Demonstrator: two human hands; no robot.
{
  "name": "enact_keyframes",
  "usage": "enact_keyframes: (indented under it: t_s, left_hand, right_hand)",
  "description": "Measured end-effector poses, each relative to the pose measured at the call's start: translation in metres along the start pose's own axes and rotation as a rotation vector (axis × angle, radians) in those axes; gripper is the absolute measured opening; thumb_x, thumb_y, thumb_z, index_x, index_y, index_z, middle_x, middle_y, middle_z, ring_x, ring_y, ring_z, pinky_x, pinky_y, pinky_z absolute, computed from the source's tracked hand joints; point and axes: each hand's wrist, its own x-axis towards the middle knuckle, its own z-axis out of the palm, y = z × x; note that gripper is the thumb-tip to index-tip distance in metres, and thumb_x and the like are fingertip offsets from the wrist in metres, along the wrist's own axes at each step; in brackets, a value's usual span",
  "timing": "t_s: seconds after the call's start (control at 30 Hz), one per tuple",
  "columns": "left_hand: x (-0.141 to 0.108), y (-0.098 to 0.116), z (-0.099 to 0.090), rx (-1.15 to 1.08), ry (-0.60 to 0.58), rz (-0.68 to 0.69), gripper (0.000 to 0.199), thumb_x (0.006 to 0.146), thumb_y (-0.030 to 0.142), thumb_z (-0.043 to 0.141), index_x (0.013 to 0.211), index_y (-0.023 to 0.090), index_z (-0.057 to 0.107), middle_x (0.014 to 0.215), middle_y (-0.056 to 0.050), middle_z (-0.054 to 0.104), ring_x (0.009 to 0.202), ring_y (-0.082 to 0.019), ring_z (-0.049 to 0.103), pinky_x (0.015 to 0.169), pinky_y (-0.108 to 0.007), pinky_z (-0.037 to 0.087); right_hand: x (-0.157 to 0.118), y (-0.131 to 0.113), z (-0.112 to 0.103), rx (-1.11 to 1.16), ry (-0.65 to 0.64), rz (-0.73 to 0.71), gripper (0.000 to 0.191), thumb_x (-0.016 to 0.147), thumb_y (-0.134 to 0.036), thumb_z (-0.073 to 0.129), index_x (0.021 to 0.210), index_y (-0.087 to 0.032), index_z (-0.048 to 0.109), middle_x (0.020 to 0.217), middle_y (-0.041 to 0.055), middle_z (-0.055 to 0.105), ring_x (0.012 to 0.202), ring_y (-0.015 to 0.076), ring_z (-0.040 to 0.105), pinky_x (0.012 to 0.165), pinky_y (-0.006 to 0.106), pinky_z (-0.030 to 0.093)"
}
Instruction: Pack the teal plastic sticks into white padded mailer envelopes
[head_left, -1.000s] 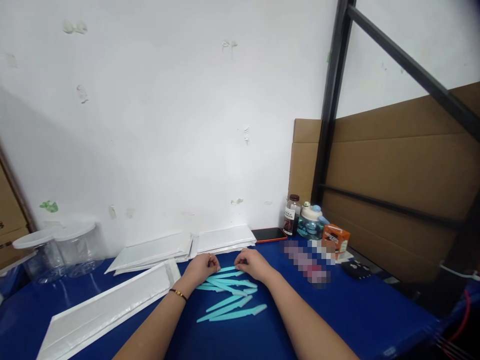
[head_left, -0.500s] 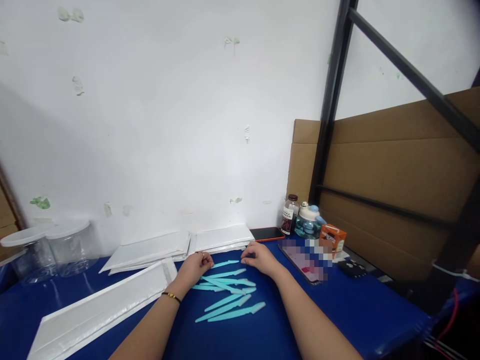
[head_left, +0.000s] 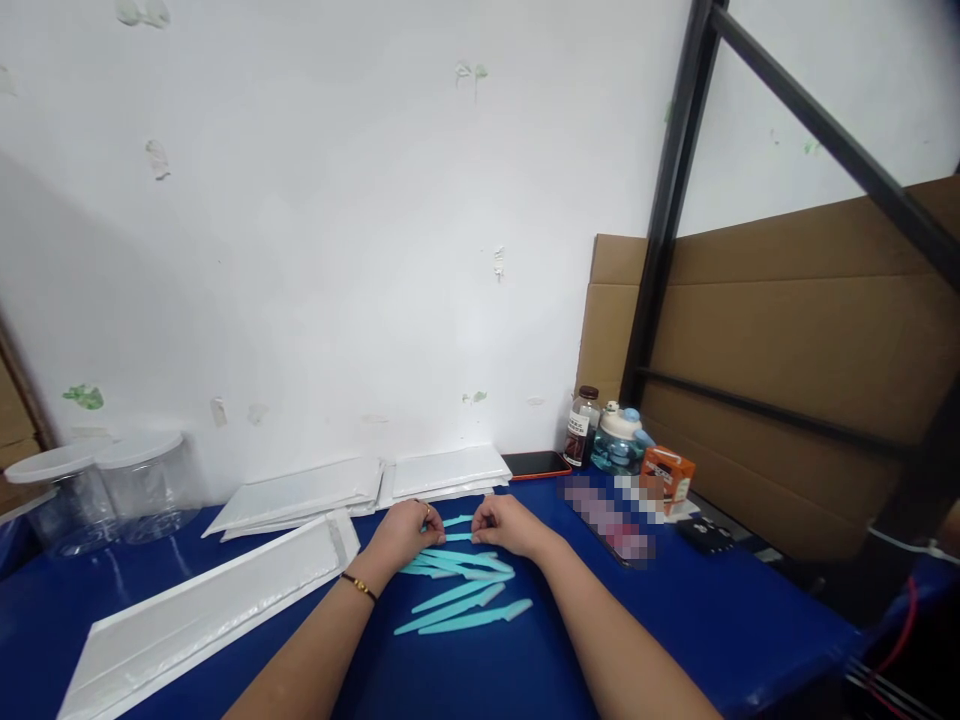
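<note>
Several turquoise eyebrow razors (head_left: 465,623) with pale blade guards lie in a loose pile on the blue tabletop (head_left: 465,690). At the pile's far end, my left hand (head_left: 409,535) pinches the left end of one eyebrow razor (head_left: 458,537). My right hand (head_left: 510,525) has its fingers closed at that razor's right end, hiding the tip. Just behind it, another razor (head_left: 456,520) shows partly between the two hands. Fingertips cover the ends of both.
White padded mailers (head_left: 217,610) lie at left, with more stacked against the wall (head_left: 442,472). Clear lidded jars (head_left: 146,495) stand far left. At right are phones (head_left: 536,464), a brown-capped bottle (head_left: 581,430), a water bottle (head_left: 619,440), an orange box (head_left: 666,480) and a black object (head_left: 705,535).
Both hands have come nearer the viewer and closer together. The right fingers, apart before, are now closed at a razor near the pile's far end. The view has shifted slightly.
</note>
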Motion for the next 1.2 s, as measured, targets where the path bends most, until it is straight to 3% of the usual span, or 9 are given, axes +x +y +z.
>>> enact_keyframes:
  t_s: [0.17, 0.3, 0.47, 0.8, 1.0, 1.2]
  left_hand:
    - [0.001, -0.002, -0.001, 0.022, 0.006, 0.007, 0.015, 0.072, 0.034, 0.060, 0.072, 0.023, 0.070, 0.076, 0.001, 0.068, 0.076, -0.015, 0.057, 0.066, -0.023, 0.036]
    - [0.000, -0.004, 0.000, 0.067, 0.030, 0.046, 0.015, 0.073, 0.034, 0.060, 0.074, 0.024, 0.070, 0.078, 0.000, 0.068, 0.079, -0.015, 0.057, 0.072, -0.024, 0.037]
    - [-0.002, -0.004, 0.000, 0.081, 0.038, 0.054, 0.016, 0.073, 0.035, 0.059, 0.073, 0.023, 0.070, 0.078, 0.000, 0.068, 0.079, -0.017, 0.057, 0.073, -0.025, 0.037]
    - [-0.001, -0.005, 0.000, 0.038, 0.034, 0.050, 0.015, 0.074, 0.033, 0.059, 0.072, 0.023, 0.070, 0.077, -0.001, 0.068, 0.079, -0.017, 0.057, 0.071, -0.025, 0.037]
    - [-0.004, -0.007, -0.003, 0.070, 0.031, 0.160, 0.016, 0.074, 0.037, 0.061, 0.077, 0.023, 0.069, 0.080, 0.000, 0.068, 0.083, -0.017, 0.056, 0.075, -0.025, 0.036]
    - [-0.008, 0.003, -0.003, 0.184, 0.053, 0.221, 0.027, 0.086, 0.033, 0.043, 0.076, 0.020, 0.065, 0.079, -0.004, 0.066, 0.081, -0.018, 0.054, 0.077, -0.028, 0.035]
  right_hand:
    - [0.000, 0.000, -0.003, 0.046, -0.013, 0.021, 0.011, 0.066, -0.020, 0.070, 0.076, -0.016, 0.069, 0.064, -0.0014, 0.062, 0.054, 0.0089, 0.050, 0.049, 0.018, 0.034]
    - [-0.001, 0.002, 0.000, -0.027, 0.033, -0.026, 0.023, 0.064, -0.031, 0.073, 0.082, -0.017, 0.068, 0.069, -0.0009, 0.063, 0.058, 0.0097, 0.052, 0.051, 0.019, 0.035]
    - [0.001, -0.001, 0.005, -0.167, 0.068, 0.015, 0.015, 0.068, -0.031, 0.069, 0.071, -0.017, 0.066, 0.070, 0.0005, 0.064, 0.059, 0.0102, 0.053, 0.051, 0.020, 0.034]
    - [0.001, 0.000, -0.001, -0.099, 0.006, -0.015, 0.009, 0.069, -0.025, 0.069, 0.072, -0.016, 0.068, 0.069, 0.0010, 0.065, 0.060, 0.0107, 0.055, 0.051, 0.018, 0.035]
    - [-0.002, 0.001, -0.005, -0.072, -0.054, -0.050, 0.010, 0.071, -0.024, 0.068, 0.075, -0.015, 0.067, 0.069, 0.0010, 0.064, 0.059, 0.0103, 0.056, 0.052, 0.017, 0.037]
    - [-0.005, -0.003, -0.003, -0.265, 0.068, -0.131, 0.008, 0.076, -0.021, 0.060, 0.076, -0.016, 0.066, 0.077, 0.0033, 0.063, 0.067, 0.0122, 0.055, 0.059, 0.020, 0.036]
